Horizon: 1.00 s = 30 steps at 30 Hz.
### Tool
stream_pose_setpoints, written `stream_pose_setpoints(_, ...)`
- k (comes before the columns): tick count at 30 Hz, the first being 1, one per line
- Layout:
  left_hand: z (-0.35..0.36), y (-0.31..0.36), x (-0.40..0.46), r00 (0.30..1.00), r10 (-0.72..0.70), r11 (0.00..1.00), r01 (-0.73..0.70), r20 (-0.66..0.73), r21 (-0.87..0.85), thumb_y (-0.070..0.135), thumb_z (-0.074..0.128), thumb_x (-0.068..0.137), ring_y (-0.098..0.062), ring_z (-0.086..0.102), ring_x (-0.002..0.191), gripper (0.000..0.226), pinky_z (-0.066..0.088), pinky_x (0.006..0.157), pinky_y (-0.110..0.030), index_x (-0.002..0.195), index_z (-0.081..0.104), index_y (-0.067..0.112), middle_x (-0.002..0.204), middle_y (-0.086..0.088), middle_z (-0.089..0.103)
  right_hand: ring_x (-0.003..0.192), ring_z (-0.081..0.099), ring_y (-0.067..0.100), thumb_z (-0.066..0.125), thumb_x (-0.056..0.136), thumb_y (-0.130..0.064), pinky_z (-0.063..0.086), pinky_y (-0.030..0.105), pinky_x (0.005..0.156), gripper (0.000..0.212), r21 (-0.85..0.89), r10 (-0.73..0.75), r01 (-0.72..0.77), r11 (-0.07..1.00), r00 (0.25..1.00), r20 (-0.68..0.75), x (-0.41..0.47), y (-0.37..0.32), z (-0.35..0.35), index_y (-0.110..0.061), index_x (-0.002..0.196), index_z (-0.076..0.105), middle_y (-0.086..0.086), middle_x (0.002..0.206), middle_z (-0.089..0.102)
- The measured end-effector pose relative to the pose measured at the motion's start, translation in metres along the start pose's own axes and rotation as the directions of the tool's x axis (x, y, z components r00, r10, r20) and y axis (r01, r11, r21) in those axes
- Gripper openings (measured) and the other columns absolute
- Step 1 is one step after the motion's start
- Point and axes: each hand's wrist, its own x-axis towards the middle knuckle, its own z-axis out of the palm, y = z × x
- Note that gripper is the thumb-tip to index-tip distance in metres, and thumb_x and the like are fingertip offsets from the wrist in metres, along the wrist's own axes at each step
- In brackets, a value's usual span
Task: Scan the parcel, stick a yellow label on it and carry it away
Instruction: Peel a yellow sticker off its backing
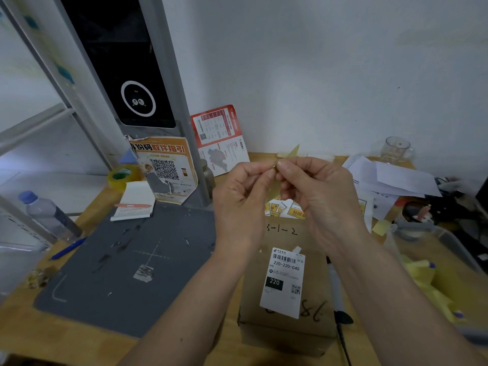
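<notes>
Right now both hands are meeting above the brown cardboard parcel (pixel 287 286), the left hand (pixel 239 199) and right hand (pixel 317 196) each pinching a thin yellow label (pixel 293 152) between thumb and fingertips. Below them, the parcel is lying on the wooden desk (pixel 184 347), its white shipping label (pixel 284 281) facing up, just beside the dark grey mat (pixel 126 265).

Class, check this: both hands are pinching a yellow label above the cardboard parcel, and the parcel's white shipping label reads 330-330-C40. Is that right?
Not quite. In the head view the white shipping label reads 220-220-C40, not 330-330-C40. The rest holds: the left hand and right hand pinch a yellow label above the cardboard parcel.
</notes>
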Motion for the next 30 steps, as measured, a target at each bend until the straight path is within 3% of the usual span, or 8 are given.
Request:
stream_pose_setpoints(12,0.0022,0.0019,0.0009,1.0,-0.021,1.0,0.021,0.004,-0.004,0.001,0.064,0.086,0.005,0.064,0.064,0.009,0.05,0.065,-0.01,0.09,0.07,0.006,0.064,0.015,0.071,0.049,0.052,0.01,0.068,0.079,-0.003,0.046,0.019,0.049,0.016,-0.108,-0.085,0.083,0.991,0.996,-0.011,-0.0008,-0.0001,-0.0008,-0.014,0.069,0.072,-0.001,0.058,0.066)
stream_pose_setpoints(24,-0.0002,0.0077,0.0015,0.999,-0.038,0.998,0.037,0.011,0.054,0.002,0.064,0.087,0.004,0.067,0.071,0.013,0.054,0.07,-0.014,0.087,0.07,0.014,0.073,0.013,0.072,0.052,0.054,0.007,0.071,0.077,-0.005,0.047,0.019,0.053,0.014,-0.186,-0.141,0.127,0.974,0.988,-0.068,-0.0023,0.0002,-0.0001,-0.017,0.071,0.069,-0.004,0.062,0.067)
stream_pose_setpoints(26,-0.0017,0.0085,0.0034,0.999,-0.031,0.996,0.03,0.012,0.081,0.003,0.063,0.087,0.007,0.065,0.071,0.015,0.051,0.068,-0.01,0.086,0.07,0.016,0.077,0.012,0.07,0.067,0.055,0.006,0.075,0.074,-0.01,0.045,0.016,0.064,0.016,-0.395,-0.28,0.218,0.893,0.954,-0.105,-0.002,0.0029,-0.0011,-0.021,0.081,0.066,-0.001,0.077,0.064)
stream_pose_setpoints(28,-0.0038,0.0088,0.006,0.999,-0.026,0.992,0.021,0.038,0.122,0.004,0.063,0.087,0.007,0.063,0.074,0.016,0.049,0.069,-0.008,0.085,0.07,0.019,0.08,0.011,0.07,0.084,0.051,0.008,0.077,0.072,-0.016,0.039,0.011,0.073,0.024,-0.667,-0.432,0.29,0.686,0.9,-0.053,-0.0017,0.0047,-0.0017,-0.023,0.093,0.066,-0.003,0.091,0.053)
stream_pose_setpoints(30,-0.0058,0.0092,0.0077,0.997,-0.03,0.987,0.017,0.077,0.159,0.005,0.062,0.088,0.008,0.062,0.075,0.018,0.047,0.068,-0.007,0.084,0.07,0.02,0.08,0.012,0.069,0.094,0.045,0.013,0.076,0.073,-0.021,0.037,0.017,0.079,0.017,-0.775,-0.508,0.341,0.531,0.861,0.031,-0.0007,0.0055,-0.0026,-0.023,0.089,0.069,-0.007,0.095,0.048)
